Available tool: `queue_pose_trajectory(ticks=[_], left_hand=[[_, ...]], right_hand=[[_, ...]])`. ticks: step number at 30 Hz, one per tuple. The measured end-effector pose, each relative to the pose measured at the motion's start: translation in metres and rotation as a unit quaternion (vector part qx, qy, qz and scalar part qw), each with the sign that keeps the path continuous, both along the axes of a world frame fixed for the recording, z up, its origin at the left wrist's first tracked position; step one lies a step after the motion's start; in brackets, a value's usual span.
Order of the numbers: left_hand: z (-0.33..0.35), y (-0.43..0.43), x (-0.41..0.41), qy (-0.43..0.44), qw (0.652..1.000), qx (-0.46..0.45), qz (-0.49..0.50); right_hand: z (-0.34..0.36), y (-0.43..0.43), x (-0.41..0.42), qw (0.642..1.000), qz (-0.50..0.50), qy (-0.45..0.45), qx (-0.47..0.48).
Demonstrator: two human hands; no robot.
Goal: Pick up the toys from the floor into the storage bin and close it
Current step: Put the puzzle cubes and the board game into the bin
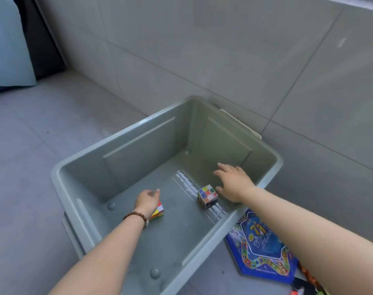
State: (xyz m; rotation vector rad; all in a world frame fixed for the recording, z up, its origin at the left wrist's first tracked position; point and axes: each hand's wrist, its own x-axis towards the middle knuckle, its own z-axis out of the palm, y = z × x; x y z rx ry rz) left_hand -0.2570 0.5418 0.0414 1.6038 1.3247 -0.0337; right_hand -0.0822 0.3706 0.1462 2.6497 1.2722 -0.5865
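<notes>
Bin (143,152) holds both cubes: right hand (234,182), fingers spread and empty, beside white cube (207,195); left hand (147,201) over red cube (159,211), grip unclear; board (264,248) on floor right of bin, nearer right hand.

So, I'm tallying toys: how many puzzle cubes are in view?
2 puzzle cubes, both in the storage bin: a white-edged cube beside the right hand, a red-and-yellow cube partly covered by the left hand. More may hide off-frame.
</notes>
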Motion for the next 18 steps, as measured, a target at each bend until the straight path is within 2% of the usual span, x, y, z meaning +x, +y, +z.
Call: queue_pose_trajectory(ticks=[2, 6, 9, 11, 14, 18], left_hand=[[0.034, -0.014, 0.015, -0.037, 0.997, 0.051, -0.048], [0.108, -0.060, 0.051, -0.059, 0.966, 0.175, -0.182], [0.158, -0.108, 0.080, -0.019, 0.906, 0.310, -0.286], [0.182, -0.145, 0.099, -0.008, 0.866, 0.370, -0.337], [0.199, -0.207, 0.125, -0.036, 0.836, 0.380, -0.394], [0.192, -0.289, 0.152, -0.066, 0.811, 0.338, -0.472]], right_hand=[[0.025, -0.025, 0.012, 0.999, 0.024, -0.034, 0.010], [0.075, -0.112, 0.037, 0.995, -0.050, -0.053, 0.061], [0.103, -0.208, 0.048, 0.989, -0.116, -0.079, 0.039], [0.117, -0.278, 0.049, 0.982, -0.169, -0.088, 0.014], [0.130, -0.377, 0.039, 0.962, -0.262, -0.072, -0.005], [0.122, -0.474, 0.019, 0.932, -0.362, -0.018, -0.004]])
